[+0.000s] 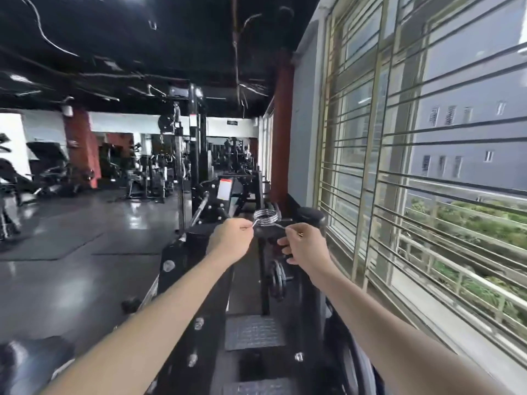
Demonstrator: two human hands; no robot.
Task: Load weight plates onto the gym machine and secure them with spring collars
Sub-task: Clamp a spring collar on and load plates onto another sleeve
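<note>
We have the spring collar held up in front of us, just past the middle of the view toward 5 o'clock, with each hand on one of its two wire handles. Our left hand is curled tight and pinches the handle that sticks out at the collar's 8 o'clock. Our right hand pinches the other handle, at the collar's 4 o'clock, between thumb and forefinger, its lower fingers loosely curled. The coil sits above the black machine, and we cannot tell whether it is already threaded on a post or simply held in the air, because the frame behind it is dark and blurred. A weight plate shows lower down, at 6 o'clock from the collar.

The main risk, as we judge it, is the thin grip. The handles are slim wire and the spring pushes back, so a fingertip could slip and let the coil snap closed, pinching us or dropping into the machine. If we squeeze unevenly, the ring may tilt and jam on the post instead of sliding flush against the plate. A collar left short of the plate would let it shift.
</note>
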